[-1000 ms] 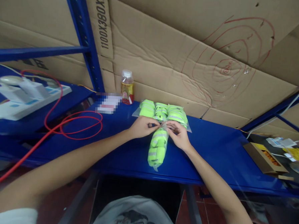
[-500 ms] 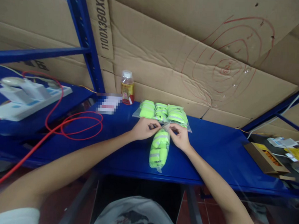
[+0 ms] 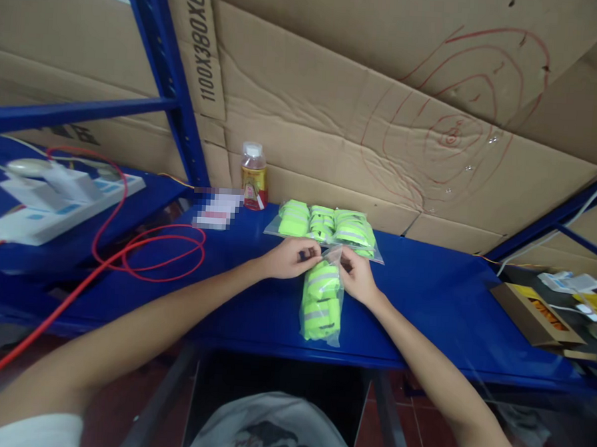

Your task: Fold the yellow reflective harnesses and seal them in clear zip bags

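Note:
A clear plastic bag [image 3: 321,305] with rolled neon-green and silver reflective bands inside hangs toward me over the blue table. My left hand [image 3: 293,257] pinches the bag's top edge from the left. On the other side of that edge, my right hand [image 3: 357,273] is closed on the bag's upper right corner. Just behind both hands lie more clear bags of the same bands: one at left [image 3: 294,218], one in the middle [image 3: 322,223] and one at right [image 3: 353,230], side by side against the cardboard.
A capped bottle [image 3: 254,176] stands by the cardboard wall [image 3: 302,144]. Red cable loops [image 3: 164,252] and a white power strip [image 3: 64,208] are at left. An open cardboard box [image 3: 536,316] sits at right on the blue table [image 3: 425,290].
The held bag's lower part has swung slightly right and turned, showing more of its broad face. Both hands stay closed on its top.

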Demonstrator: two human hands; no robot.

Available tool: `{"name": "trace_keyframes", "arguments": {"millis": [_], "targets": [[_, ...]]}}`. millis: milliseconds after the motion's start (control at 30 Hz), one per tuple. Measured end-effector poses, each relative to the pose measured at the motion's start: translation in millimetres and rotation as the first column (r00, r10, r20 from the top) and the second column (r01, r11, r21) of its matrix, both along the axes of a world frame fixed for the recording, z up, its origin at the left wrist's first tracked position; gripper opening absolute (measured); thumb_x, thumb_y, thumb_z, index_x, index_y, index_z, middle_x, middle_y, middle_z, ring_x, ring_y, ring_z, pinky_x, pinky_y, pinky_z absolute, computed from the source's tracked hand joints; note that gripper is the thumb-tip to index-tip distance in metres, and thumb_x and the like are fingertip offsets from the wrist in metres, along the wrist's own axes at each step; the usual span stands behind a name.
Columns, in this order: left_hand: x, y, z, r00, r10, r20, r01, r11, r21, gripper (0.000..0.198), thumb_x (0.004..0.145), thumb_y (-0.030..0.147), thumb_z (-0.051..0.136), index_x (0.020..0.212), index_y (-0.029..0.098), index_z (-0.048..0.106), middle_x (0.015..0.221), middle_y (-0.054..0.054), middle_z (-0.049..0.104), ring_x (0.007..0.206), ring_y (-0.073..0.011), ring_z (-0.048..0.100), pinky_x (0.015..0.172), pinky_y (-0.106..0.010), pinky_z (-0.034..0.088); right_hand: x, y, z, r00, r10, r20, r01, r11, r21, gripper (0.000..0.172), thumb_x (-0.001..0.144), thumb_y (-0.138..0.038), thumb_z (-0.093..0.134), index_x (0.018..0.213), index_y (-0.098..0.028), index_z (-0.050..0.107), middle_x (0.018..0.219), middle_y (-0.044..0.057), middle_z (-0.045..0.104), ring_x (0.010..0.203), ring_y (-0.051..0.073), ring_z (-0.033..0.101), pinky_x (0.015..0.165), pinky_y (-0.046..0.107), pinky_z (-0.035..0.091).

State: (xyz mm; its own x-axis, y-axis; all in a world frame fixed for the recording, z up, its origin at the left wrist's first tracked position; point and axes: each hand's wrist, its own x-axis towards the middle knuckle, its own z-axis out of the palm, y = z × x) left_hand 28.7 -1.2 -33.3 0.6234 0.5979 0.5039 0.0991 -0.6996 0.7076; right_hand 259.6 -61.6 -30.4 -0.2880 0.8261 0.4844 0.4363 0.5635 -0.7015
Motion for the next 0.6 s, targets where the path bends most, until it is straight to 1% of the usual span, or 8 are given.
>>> {"name": "trace_keyframes", "arguments": {"millis": [100, 200, 333, 433, 500, 533, 567, 600], "targets": [[-3, -1, 6.7, 0.993, -0.029, -0.116, 0.048, 0.986, 0.162, 0.028, 0.108, 0.036, 0.055, 0.089, 0.018, 0.065, 0.077, -0.002, 0.066, 0.065, -0.0134, 0.060, 0.062, -0.025, 0.047, -2, -1, 3.1, 0.995, 0.064, 0.078, -0.067, 0.997, 0.036, 0.027, 0.110, -0.047, 0.053, 0.109, -0.025, 0.069, 0.103, 0.007, 0.077, 0.086, 0.022, 0.072, 0.076, 0.034, 0.059], [-4, -4, 11.1, 0.984, -0.006, -0.180, 0.067, 0.940, 0.334, 0.027, 0.110, 0.028, 0.048, 0.088, 0.019, 0.062, 0.081, -0.003, 0.066, 0.073, -0.0163, 0.063, 0.069, -0.027, 0.048, -3, -1, 7.1, 0.992, 0.080, 0.095, -0.086, 0.995, 0.059, 0.027, 0.111, -0.046, 0.050, 0.108, -0.025, 0.068, 0.104, 0.007, 0.076, 0.087, 0.023, 0.071, 0.076, 0.034, 0.057], [-6, -3, 10.7, 0.973, 0.101, -0.207, 0.021, 0.857, 0.515, 0.028, 0.109, 0.025, 0.048, 0.087, 0.020, 0.065, 0.080, -0.004, 0.066, 0.072, -0.0182, 0.063, 0.068, -0.030, 0.046, -7, -3, 10.1, 0.993, 0.049, 0.104, -0.054, 0.997, 0.049, 0.028, 0.110, -0.047, 0.050, 0.106, -0.026, 0.067, 0.099, 0.007, 0.074, 0.084, 0.023, 0.069, 0.071, 0.033, 0.056], [-9, -3, 9.0, 0.953, 0.208, -0.220, -0.018, 0.764, 0.644, 0.033, 0.109, 0.026, 0.046, 0.087, 0.019, 0.068, 0.080, -0.006, 0.066, 0.068, -0.0186, 0.061, 0.066, -0.031, 0.045, -9, -6, 7.9, 0.996, 0.046, 0.080, -0.049, 0.998, 0.045, 0.025, 0.109, -0.046, 0.052, 0.105, -0.026, 0.067, 0.099, 0.007, 0.074, 0.088, 0.024, 0.068, 0.074, 0.035, 0.057], [-10, -5, 9.3, 0.942, 0.244, -0.229, -0.010, 0.703, 0.711, 0.035, 0.110, 0.027, 0.045, 0.087, 0.019, 0.070, 0.079, -0.006, 0.067, 0.067, -0.0188, 0.061, 0.065, -0.031, 0.044, -7, -5, 4.2, 0.998, 0.012, 0.056, -0.014, 0.999, 0.034, 0.024, 0.108, -0.047, 0.055, 0.103, -0.026, 0.066, 0.095, 0.006, 0.072, 0.084, 0.023, 0.067, 0.072, 0.034, 0.056], [-10, -7, 10.0, 0.943, 0.245, -0.226, -0.003, 0.685, 0.729, 0.035, 0.110, 0.027, 0.046, 0.087, 0.020, 0.071, 0.078, -0.006, 0.067, 0.068, -0.0189, 0.061, 0.064, -0.031, 0.043, -5, -4, 2.0, 0.999, -0.012, 0.036, 0.011, 1.000, 0.017, 0.024, 0.107, -0.047, 0.056, 0.102, -0.026, 0.065, 0.092, 0.005, 0.071, 0.081, 0.022, 0.065, 0.069, 0.033, 0.054], [-10, -8, 11.0, 0.947, 0.234, -0.218, -0.001, 0.683, 0.731, 0.034, 0.110, 0.027, 0.047, 0.089, 0.020, 0.071, 0.079, -0.006, 0.068, 0.070, -0.0190, 0.063, 0.064, -0.031, 0.043, -4, -2, 0.0, 0.999, -0.034, 0.005, 0.034, 0.999, -0.005, 0.024, 0.106, -0.049, 0.058, 0.101, -0.026, 0.064, 0.089, 0.004, 0.070, 0.078, 0.021, 0.064, 0.065, 0.031, 0.052], [-10, -10, 12.4, 0.956, 0.220, -0.196, -0.015, 0.701, 0.713, 0.032, 0.110, 0.026, 0.048, 0.090, 0.020, 0.071, 0.081, -0.005, 0.069, 0.073, -0.0189, 0.064, 0.065, -0.031, 0.043, -2, 0, -1.8, 0.998, -0.052, -0.040, 0.051, 0.998, -0.027, 0.026, 0.105, -0.051, 0.060, 0.100, -0.026, 0.063, 0.087, 0.003, 0.069, 0.076, 0.020, 0.063, 0.063, 0.030, 0.050]]}}
